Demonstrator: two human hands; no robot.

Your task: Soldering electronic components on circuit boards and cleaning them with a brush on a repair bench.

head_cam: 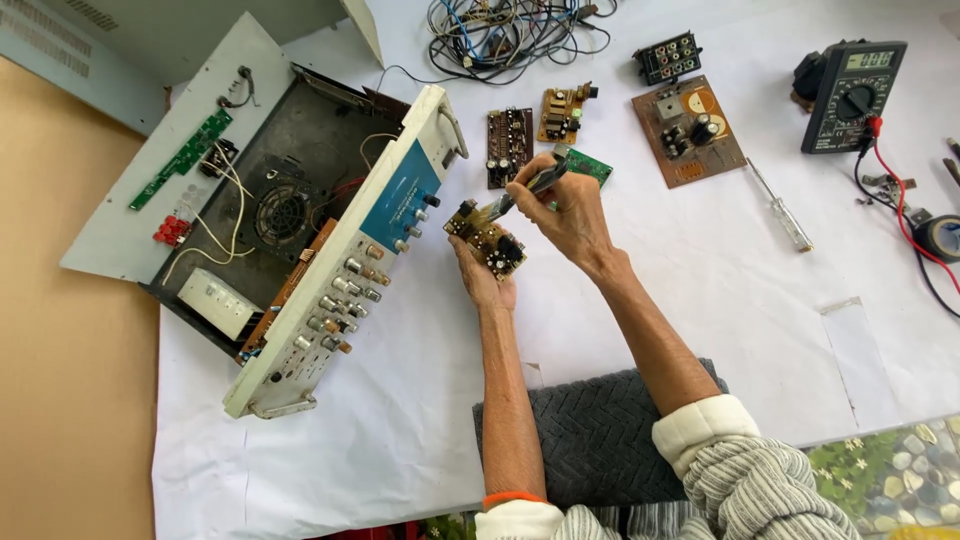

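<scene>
Your left hand (484, 283) grips the small brown component-studded circuit board (487, 238) above the white-covered surface (700, 300). Your right hand (572, 212) fingers pinch grey metal tweezers (528, 188) touching it. It looks light, stiff and fragile, so hold it by the edges.

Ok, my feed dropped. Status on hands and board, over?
Left hand holds small circuit board from below. Right hand grips slim tool, tip on the board. Opened amplifier chassis close on the left, not touching.
</scene>
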